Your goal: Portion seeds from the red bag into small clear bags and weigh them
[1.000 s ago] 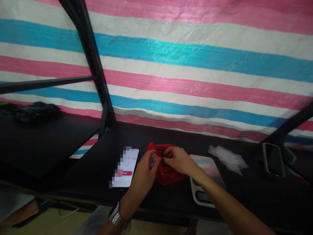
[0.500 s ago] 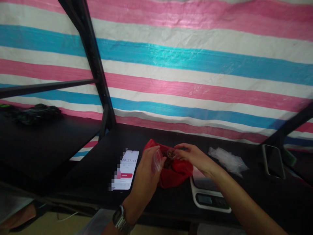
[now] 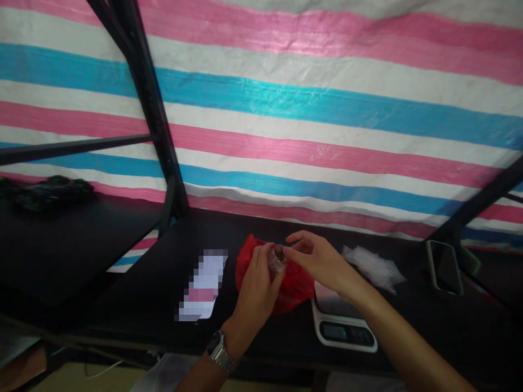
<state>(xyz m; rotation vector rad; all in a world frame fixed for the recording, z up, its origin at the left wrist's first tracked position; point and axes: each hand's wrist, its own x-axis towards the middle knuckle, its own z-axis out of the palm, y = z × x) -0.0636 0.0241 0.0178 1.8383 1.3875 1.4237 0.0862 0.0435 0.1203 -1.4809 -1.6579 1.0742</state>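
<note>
Head view: left hand (image 3: 257, 280) curled round clear bag (image 3: 275, 265), right hand (image 3: 321, 262) loosely bent at its mouth, grip unclear; brown bits (image 3: 280, 252) apparently in, bag seemingly unsealed.

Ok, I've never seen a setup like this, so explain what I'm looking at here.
There is no machine here: these are a person's two bare hands, seen by a camera worn on the head, looking forward and down. The left hand, with a watch on its wrist, holds a small clear bag above a red bag. The right hand is close to the small bag's top, where something brownish shows, too small to identify. On the black table, a phone with a pixelated screen lies to the left. To the right are a kitchen scale, some clear plastic bags and a dark-screened phone. Behind hangs a striped sheet.
</note>
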